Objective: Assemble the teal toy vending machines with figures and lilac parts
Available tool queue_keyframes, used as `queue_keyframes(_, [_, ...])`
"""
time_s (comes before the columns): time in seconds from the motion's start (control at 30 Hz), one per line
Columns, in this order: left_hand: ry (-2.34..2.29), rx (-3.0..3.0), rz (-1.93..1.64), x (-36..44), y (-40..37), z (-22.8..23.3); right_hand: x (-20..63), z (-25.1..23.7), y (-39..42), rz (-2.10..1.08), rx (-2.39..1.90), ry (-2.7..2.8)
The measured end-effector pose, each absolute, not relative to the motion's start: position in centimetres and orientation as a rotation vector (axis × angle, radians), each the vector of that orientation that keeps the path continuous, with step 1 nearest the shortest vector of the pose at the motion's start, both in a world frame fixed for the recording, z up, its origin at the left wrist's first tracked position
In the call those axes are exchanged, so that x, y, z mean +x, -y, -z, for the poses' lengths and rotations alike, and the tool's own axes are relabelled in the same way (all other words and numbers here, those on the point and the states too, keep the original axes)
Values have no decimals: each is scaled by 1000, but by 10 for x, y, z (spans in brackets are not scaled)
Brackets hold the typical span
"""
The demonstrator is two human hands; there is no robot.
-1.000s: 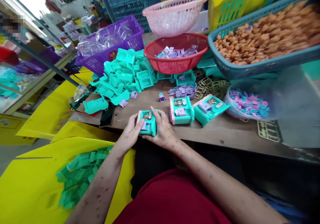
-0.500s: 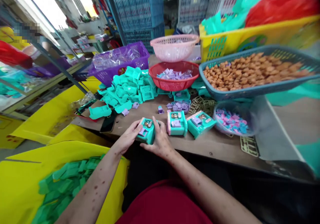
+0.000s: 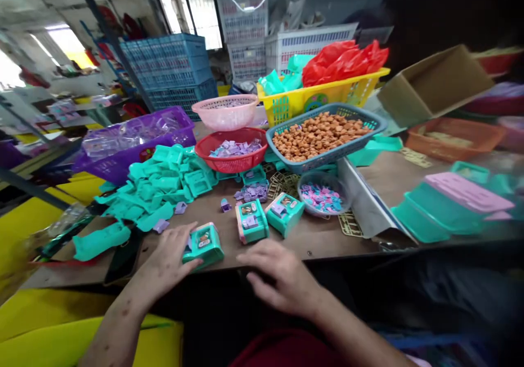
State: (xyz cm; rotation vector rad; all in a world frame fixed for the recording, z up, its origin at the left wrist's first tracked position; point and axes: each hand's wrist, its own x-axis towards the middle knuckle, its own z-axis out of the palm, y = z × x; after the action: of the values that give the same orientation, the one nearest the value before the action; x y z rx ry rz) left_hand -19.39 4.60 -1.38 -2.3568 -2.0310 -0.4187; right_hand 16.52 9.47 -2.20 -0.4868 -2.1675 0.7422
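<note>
Holding the teal toy box (image 3: 210, 248) is now a job for just your left hand (image 3: 168, 257). A moment ago both hands were around it. Your left fingers lie over its left end and your thumb is along the near side, so it looks gripped. It is left of the middle of the frame, by the near edge of the brown table (image 3: 323, 242). Your right hand (image 3: 282, 273) has let go; it hangs in the lower middle with bent fingers and nothing in it. That seems to make it free to do something else. Your view has swung too, so more of the right side shows.

The box is hard, smooth and blocky, with a little picture on its face. Just right of the middle are two more teal boxes, one straight (image 3: 251, 221) and one tilted (image 3: 287, 213), both with purple bits on the front. Behind them is a heap of small purple pieces (image 3: 251, 192). A round, see-through bowl (image 3: 347, 199) has curly pink and blue bits. To the left, thin teal shells (image 3: 161, 182) make a messy pile. Farther back, a blue-gray basket (image 3: 323, 164) is full of lumpy brown pieces (image 3: 321, 136).
</note>
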Motion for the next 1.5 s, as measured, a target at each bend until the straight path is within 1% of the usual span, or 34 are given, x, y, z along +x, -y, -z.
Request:
queue_keyframes(0.1, [1980, -2312, 421, -154, -73, -4, 222, 11, -127, -502, -836, 1963])
queue_keyframes(0.2, [2061, -2221, 469, -82, -102, -23, 252, 14, -152, -384, -1090, 1843])
queue_keyframes(0.27, [2154, -2162, 339, -38, -118, -30, 255, 20, -157, -352, -1153, 1887])
queue_keyframes(0.33, [2204, -2159, 214, -13, -128, -30, 251, 27, -154, -301, -1181, 1984])
queue_keyframes(0.43, [2162, -2272, 130, -23, -135, -19, 239, 34, -148, -221, -1171, 2140])
queue_keyframes(0.53, [1998, -2463, 84, -66, -141, -5, 229, 38, -146, -189, -1132, 2202])
queue_keyframes(0.63, [1789, -2738, 198, -108, -145, 4, 219, 39, -147, -204, -1130, 2178])
queue_keyframes(0.73, [1613, -2908, 317, -129, -142, 2, 215, 30, -153, -263, -1042, 2195])
queue_keyframes(0.8, [1541, -2922, 352, -128, -139, -9, 222, 18, -162, -295, -980, 2164])
queue_keyframes(0.83, [1516, -2907, 383, -123, -138, -18, 230, 10, -170, -303, -1018, 2127])
queue_keyframes(0.9, [1473, -2873, 476, -98, -142, -37, 248, -4, -192, -303, -1241, 2027])
queue_keyframes(0.97, [1425, -2897, 522, -56, -154, -55, 266, -13, -217, -316, -1548, 1950])
queue_keyframes(1.07, [1338, -2929, 319, 25, -188, -66, 281, -13, -249, -397, -1804, 1916])
queue_keyframes(1.17, [1359, -2870, 194, 99, -235, -57, 282, -9, -269, -500, -1956, 1927])
queue_keyframes(1.23, [1415, -2838, 78, 131, -265, -47, 281, -7, -277, -553, -2019, 1936])
queue_keyframes(1.4, [1603, -2774, -271, 164, -316, -34, 280, -8, -294, -657, -2075, 1936])
queue_keyframes(1.5, [1657, -2752, -347, 167, -322, -33, 282, -3, -295, -675, -2031, 1868])
